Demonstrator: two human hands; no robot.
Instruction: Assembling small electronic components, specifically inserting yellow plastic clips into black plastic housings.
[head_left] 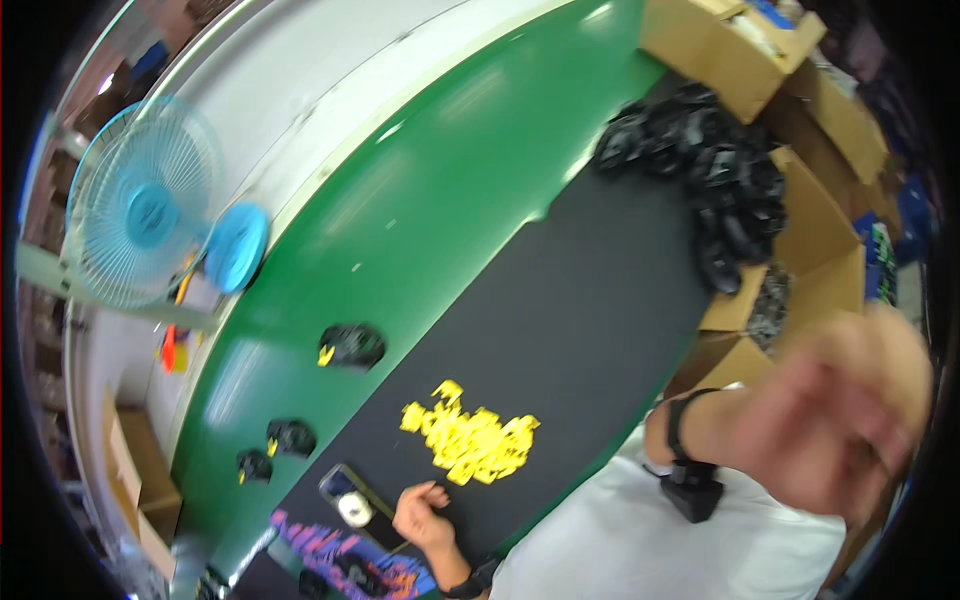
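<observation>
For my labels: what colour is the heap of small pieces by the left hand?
Bright yellow: the heap of small pieces shows best in the head view.

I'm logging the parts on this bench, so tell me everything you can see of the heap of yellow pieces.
The heap of yellow pieces is a loose pile of many small, bright yellow parts, overlapping at mixed angles. They look like plastic; their exact shapes are too small to make out. The pile lies on the black mat, densest toward its lower right, with a thinner tail at its upper left. The left hand is close by its lower edge, with no contact visible.
</observation>
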